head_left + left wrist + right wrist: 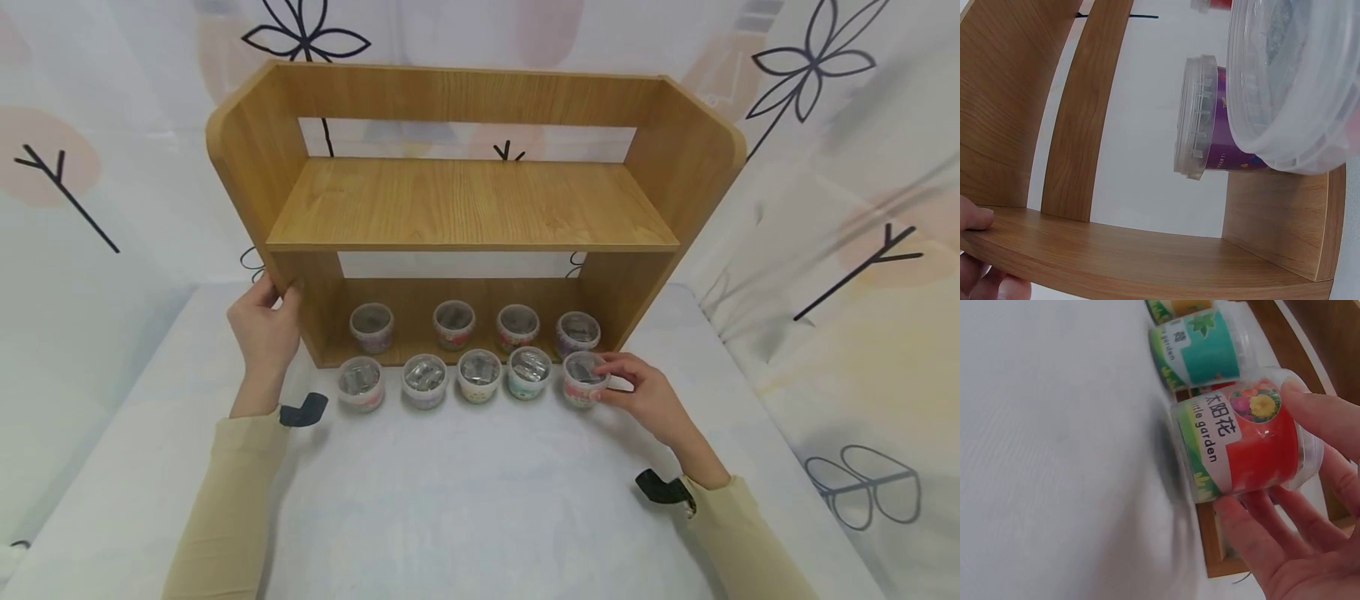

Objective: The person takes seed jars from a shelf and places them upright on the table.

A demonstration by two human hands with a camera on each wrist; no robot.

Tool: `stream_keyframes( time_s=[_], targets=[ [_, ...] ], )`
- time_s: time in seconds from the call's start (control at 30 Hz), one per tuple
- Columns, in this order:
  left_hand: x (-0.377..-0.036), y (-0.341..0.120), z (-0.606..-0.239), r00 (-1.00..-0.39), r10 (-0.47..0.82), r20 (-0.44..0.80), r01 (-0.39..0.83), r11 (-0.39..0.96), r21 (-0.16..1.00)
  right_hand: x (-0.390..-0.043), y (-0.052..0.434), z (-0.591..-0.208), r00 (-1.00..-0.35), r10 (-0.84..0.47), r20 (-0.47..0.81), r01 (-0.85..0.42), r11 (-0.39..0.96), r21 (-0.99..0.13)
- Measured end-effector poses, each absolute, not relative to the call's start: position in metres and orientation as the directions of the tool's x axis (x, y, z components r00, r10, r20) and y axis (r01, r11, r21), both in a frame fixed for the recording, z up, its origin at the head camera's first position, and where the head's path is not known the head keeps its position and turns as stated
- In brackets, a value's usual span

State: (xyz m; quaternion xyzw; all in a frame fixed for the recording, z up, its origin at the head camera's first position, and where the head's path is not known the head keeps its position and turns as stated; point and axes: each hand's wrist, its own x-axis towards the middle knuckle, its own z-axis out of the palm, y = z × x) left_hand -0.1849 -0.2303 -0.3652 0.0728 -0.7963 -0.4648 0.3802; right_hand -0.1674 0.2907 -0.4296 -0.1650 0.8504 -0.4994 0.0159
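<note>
A two-level wooden shelf [465, 204] stands on a white-covered table. My left hand [264, 329] grips the front edge of its left side panel [1085, 250], and a fingertip [975, 219] rests on the wood. My right hand [611, 379] holds the red-labelled jar [584, 379], the rightmost of a front row of clear-lidded small jars on the table. In the right wrist view my fingers [1329, 419] wrap round this red jar [1241, 440], which stands next to a teal jar [1200, 350]. A purple jar [1210, 115] sits near the left hand.
Several more jars stand in a back row on the shelf's bottom board [390, 354], among them a purple one [577, 332] just behind the red jar. The upper shelf board [472, 200] is bare. A patterned white backdrop [847, 208] surrounds the table.
</note>
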Motion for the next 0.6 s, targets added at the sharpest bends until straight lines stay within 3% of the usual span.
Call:
stream_keyframes(
  time_s=[0.23,0.6],
  targets=[
    [-0.1839,-0.2298,-0.3639,-0.706,-0.469,0.53,0.232,0.555,0.799,-0.1709,0.2949,-0.4388,-0.941,-0.305,0.147,-0.264,0.388,-0.883],
    [-0.1851,-0.23,-0.3645,-0.708,-0.477,0.521,0.224,0.548,0.806,-0.1732,0.2981,-0.4325,-0.938,-0.332,0.102,-0.249,0.437,-0.864]
  ],
)
